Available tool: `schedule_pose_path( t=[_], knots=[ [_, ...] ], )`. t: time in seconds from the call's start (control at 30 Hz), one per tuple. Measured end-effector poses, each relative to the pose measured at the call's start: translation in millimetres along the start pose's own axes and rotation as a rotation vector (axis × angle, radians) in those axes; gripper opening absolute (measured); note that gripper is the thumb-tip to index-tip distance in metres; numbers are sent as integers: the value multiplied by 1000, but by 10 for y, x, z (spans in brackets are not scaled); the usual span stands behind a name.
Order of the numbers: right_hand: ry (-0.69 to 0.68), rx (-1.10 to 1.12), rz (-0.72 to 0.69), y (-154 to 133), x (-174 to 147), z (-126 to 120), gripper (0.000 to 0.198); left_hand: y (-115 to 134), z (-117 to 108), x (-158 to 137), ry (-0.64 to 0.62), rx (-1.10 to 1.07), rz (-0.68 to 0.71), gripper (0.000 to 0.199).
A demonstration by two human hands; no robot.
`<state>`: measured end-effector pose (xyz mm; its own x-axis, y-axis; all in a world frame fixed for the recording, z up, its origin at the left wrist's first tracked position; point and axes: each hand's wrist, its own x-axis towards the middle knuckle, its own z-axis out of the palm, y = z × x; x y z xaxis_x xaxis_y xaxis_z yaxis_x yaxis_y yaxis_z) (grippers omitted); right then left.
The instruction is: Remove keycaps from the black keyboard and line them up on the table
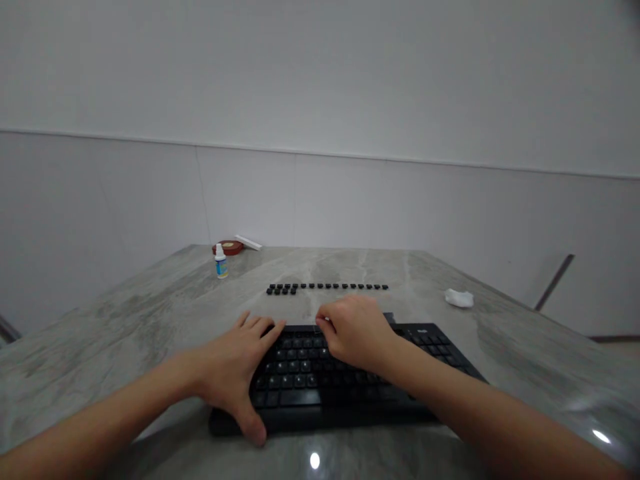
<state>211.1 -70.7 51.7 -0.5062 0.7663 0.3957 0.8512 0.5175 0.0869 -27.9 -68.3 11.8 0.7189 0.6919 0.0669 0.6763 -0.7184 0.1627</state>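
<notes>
A black keyboard (300, 399) lies in front of me on the grey marbled table. My left hand (230, 370) spans its left end, thumb at the front edge and fingers spread toward the back edge, holding the board. Over the top row, near the middle, my right hand (357, 332) is closed in a pinch. A thin, light thing shows faintly under its fingertips, too small to name. The forearm and hand hide part of the keys on the right. Behind the keyboard, small black keycaps (320, 286) stand in a long row, with a shorter row (281, 291) in front at the left.
On the table (165, 307), a small white spray bottle (221, 262) with a blue label stands at the back left. Behind it are a reddish-brown box (229, 248) and a white strip (249, 242). A crumpled white tissue (459, 298) lies at the right. A wall rises beyond.
</notes>
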Motion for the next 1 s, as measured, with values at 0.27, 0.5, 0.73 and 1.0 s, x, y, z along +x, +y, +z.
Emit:
schedule_pose_path(
  t=[0.27, 0.5, 0.73, 1.0],
  knots=[
    [56, 159, -188, -123, 3, 609, 23, -30, 108, 188, 274, -207, 7, 24],
    [70, 182, -249, -181, -11, 609, 21, -7, 128, 227, 327, -246, 91, 14],
    [59, 253, -245, -178, -60, 553, 17, -57, 178, 227, 357, -270, 68, 9],
    [85, 275, -141, -122, -88, 576, 20, -65, 166, 231, 364, -267, 59, 9]
  ],
)
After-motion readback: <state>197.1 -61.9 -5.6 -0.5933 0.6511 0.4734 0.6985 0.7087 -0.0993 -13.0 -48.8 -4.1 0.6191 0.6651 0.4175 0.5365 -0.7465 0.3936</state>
